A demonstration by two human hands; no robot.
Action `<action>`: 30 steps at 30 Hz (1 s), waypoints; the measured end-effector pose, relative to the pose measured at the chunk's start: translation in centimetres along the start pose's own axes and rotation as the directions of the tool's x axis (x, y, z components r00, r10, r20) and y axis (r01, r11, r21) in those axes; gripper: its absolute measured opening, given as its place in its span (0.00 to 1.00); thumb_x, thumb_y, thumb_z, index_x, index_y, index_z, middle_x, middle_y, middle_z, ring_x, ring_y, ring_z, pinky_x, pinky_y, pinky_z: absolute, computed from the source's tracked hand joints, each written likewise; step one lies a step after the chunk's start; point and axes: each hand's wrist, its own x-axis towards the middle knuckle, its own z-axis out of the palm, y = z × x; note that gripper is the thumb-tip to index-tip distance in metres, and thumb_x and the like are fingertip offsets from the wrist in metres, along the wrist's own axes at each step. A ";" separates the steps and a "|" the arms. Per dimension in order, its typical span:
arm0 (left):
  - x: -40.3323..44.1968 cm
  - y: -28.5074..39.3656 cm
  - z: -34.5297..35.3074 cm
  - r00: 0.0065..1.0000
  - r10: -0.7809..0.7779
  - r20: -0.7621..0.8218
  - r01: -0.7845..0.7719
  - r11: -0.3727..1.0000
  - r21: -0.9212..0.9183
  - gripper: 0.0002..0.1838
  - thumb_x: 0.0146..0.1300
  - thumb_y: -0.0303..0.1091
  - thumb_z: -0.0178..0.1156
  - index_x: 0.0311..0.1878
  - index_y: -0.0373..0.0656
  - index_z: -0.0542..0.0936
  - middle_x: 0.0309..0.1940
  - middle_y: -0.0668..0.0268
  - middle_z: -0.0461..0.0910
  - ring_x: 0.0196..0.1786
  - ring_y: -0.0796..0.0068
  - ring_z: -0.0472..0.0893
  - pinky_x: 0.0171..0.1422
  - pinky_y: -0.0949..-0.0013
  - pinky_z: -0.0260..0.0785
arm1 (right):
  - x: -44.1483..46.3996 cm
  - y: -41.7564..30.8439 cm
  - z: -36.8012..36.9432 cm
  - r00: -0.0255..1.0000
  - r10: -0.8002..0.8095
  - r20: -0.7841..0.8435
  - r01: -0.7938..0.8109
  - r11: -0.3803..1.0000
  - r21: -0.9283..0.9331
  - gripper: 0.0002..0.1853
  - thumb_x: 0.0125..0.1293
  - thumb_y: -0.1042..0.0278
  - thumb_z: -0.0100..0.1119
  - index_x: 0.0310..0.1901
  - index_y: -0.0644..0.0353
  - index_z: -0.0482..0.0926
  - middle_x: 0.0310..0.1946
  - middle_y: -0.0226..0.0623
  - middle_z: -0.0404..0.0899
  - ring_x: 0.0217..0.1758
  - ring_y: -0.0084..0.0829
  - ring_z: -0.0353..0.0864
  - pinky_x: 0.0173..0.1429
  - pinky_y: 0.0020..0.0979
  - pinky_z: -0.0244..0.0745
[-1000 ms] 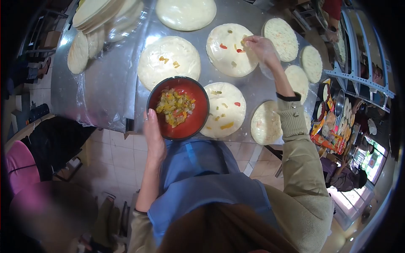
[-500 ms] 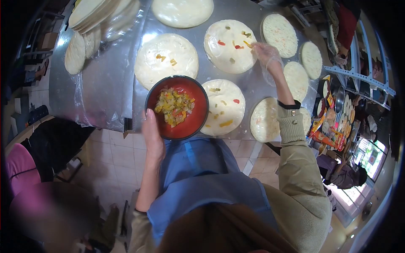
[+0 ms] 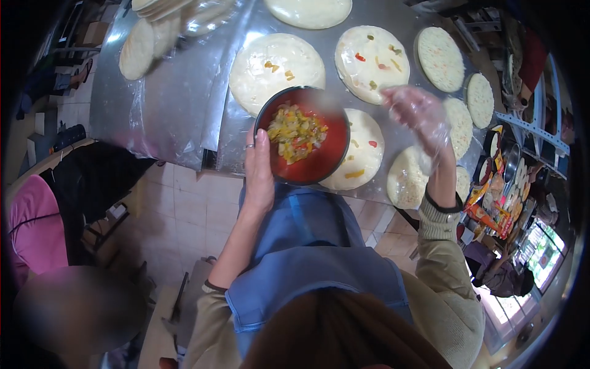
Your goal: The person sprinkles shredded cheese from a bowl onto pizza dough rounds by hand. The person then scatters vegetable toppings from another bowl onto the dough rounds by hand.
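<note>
My left hand (image 3: 261, 169) grips the rim of a bowl (image 3: 335, 154), red inside and dark outside, with the thumb over its edge. Chopped vegetables (image 3: 297, 133) lie in the bowl, yellow, green and red. Inside a clear plastic glove, my right hand (image 3: 418, 114) hovers right of the bowl, fingers bunched and somewhat blurred; whatever they hold is hidden. Just beyond its fingertips is a pale round dough base (image 3: 362, 77) bearing several pepper pieces. Another dough base (image 3: 362, 157) with pepper strips is partly covered by the bowl. A third base (image 3: 276, 61) carries yellow pieces.
These rounds lie on a metal table (image 3: 184, 92). Speckled rounds (image 3: 440, 59) lie along its right side, and stacked flat rounds (image 3: 136, 49) are at the far left. A person in pink (image 3: 40, 224) is at the left. Packets and pans (image 3: 498, 197) stand at the right.
My right hand has drawn back from the upper dough base toward me, and a yellow strip now lies there. The bowl still sits in my left hand. The whole view has shifted.
</note>
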 end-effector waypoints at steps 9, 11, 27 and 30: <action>0.4 0.4 3.1 0.993 0.111 0.035 -0.115 0.980 0.164 0.30 0.75 0.49 0.41 0.67 0.33 0.60 0.61 0.52 0.67 0.65 0.67 0.65 0.70 0.67 0.55 | -1.7 1.7 10.0 0.794 -0.552 0.253 0.601 0.652 -0.462 0.12 0.59 0.72 0.60 0.45 0.60 0.76 0.37 0.47 0.77 0.44 0.47 0.78 0.46 0.41 0.75; 0.3 0.8 3.3 0.990 0.136 0.044 -0.143 0.959 0.243 0.31 0.74 0.49 0.42 0.68 0.32 0.59 0.62 0.51 0.66 0.65 0.66 0.65 0.70 0.67 0.55 | -1.6 2.7 10.7 0.808 -0.543 0.231 0.578 0.650 -0.493 0.10 0.59 0.74 0.59 0.44 0.60 0.77 0.37 0.49 0.77 0.45 0.50 0.76 0.45 0.41 0.75; 1.1 -0.6 3.2 0.997 0.023 0.067 -0.034 0.985 0.168 0.32 0.74 0.52 0.41 0.68 0.32 0.60 0.62 0.52 0.67 0.65 0.67 0.65 0.70 0.68 0.54 | -1.3 1.2 5.1 0.929 0.046 0.366 -0.203 0.893 0.402 0.13 0.66 0.67 0.61 0.49 0.64 0.79 0.33 0.30 0.79 0.34 0.18 0.76 0.41 0.21 0.74; 1.1 -0.8 3.2 0.997 0.017 0.071 -0.027 0.989 0.145 0.31 0.74 0.51 0.41 0.67 0.32 0.60 0.62 0.53 0.66 0.65 0.67 0.65 0.71 0.67 0.53 | -0.9 2.6 4.5 0.925 -0.040 0.379 -0.169 0.848 0.502 0.12 0.66 0.68 0.61 0.48 0.64 0.78 0.35 0.31 0.80 0.35 0.18 0.77 0.42 0.22 0.75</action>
